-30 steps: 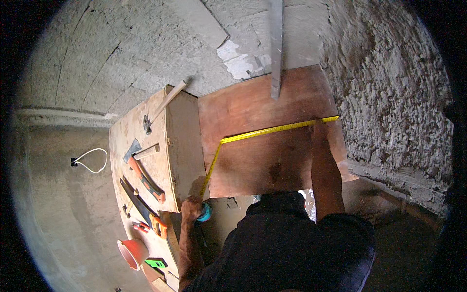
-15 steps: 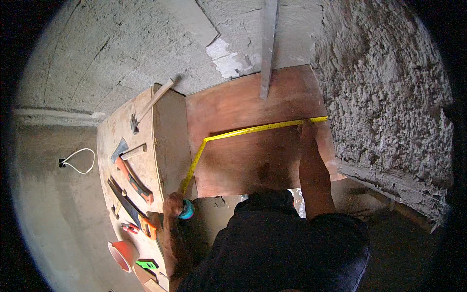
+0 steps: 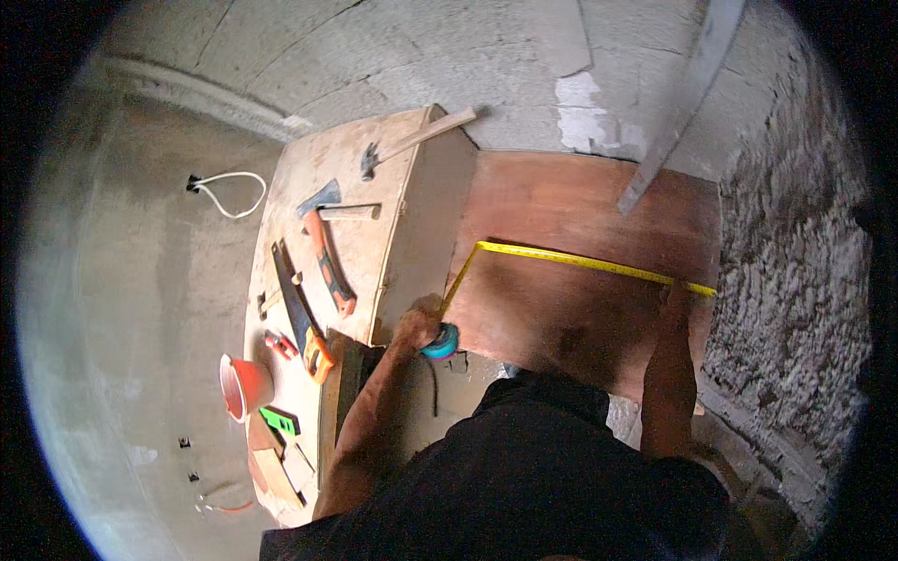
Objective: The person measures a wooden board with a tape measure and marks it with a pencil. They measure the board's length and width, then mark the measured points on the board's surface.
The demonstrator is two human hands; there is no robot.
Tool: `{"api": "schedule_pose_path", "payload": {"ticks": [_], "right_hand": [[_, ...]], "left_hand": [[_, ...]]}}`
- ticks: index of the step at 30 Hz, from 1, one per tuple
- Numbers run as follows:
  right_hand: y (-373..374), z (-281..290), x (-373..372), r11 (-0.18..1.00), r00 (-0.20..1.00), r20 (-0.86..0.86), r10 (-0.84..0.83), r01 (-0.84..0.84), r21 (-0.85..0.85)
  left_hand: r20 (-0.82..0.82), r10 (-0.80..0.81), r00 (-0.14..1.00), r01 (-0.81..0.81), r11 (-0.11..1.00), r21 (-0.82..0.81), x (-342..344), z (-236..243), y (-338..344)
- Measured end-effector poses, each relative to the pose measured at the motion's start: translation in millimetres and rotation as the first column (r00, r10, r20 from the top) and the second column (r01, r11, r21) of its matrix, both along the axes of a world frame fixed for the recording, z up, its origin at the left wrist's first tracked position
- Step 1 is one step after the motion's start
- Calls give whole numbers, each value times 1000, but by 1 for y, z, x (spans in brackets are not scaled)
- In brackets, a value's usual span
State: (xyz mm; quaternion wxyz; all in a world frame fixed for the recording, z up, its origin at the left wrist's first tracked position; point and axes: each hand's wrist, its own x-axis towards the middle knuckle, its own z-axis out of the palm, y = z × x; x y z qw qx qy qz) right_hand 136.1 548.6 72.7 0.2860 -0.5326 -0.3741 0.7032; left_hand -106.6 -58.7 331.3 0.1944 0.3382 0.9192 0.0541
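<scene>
My left hand [image 3: 416,329] is closed round the teal case of a tape measure [image 3: 441,342], beside the left edge of a reddish-brown board [image 3: 552,208]. From the case, its yellow blade [image 3: 585,262] rises, bends sharply near the board's left side, then runs across to the right edge. Close to the blade's far end, my right hand [image 3: 673,297] grips it low against the board, with the fingertips small and partly hidden. Dark sleeves and my dark shirt fill the lower middle.
On a pale wooden box [image 3: 360,248] at left lie a hammer [image 3: 412,145], an axe [image 3: 327,252], a handsaw [image 3: 301,313], red-handled pliers [image 3: 280,344] and a green level [image 3: 280,421]. A red bucket [image 3: 247,387] stands there too. A metal bar [image 3: 683,107] overhangs the board; a rough wall [image 3: 786,243] borders it.
The view has swung, so the box, board and tools sit further right and are tilted differently. Both hands stay on the tape measure, its blade still bent and stretched across the board.
</scene>
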Motion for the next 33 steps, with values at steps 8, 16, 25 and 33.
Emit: {"api": "schedule_pose_path", "payload": {"ticks": [8, 16, 25, 33], "right_hand": [[-5, 12, 6, 999, 999, 3, 39, -39, -34], [5, 4, 10, 998, 999, 36, 23, -22, -50], [7, 12, 9, 997, 998, 39, 50, -47, -66], [10, 16, 10, 993, 996, 70, 50, -42, -109]], "left_hand": [[-95, 168, 981, -164, 986, 41, -12, -61, 40], [-216, -48, 975, -15, 959, -282, -69, -66, 37], [37, 272, 962, -233, 880, -414, -102, -76, 64], [46, 382, 923, -319, 826, -464, -87, -40, 84]]}}
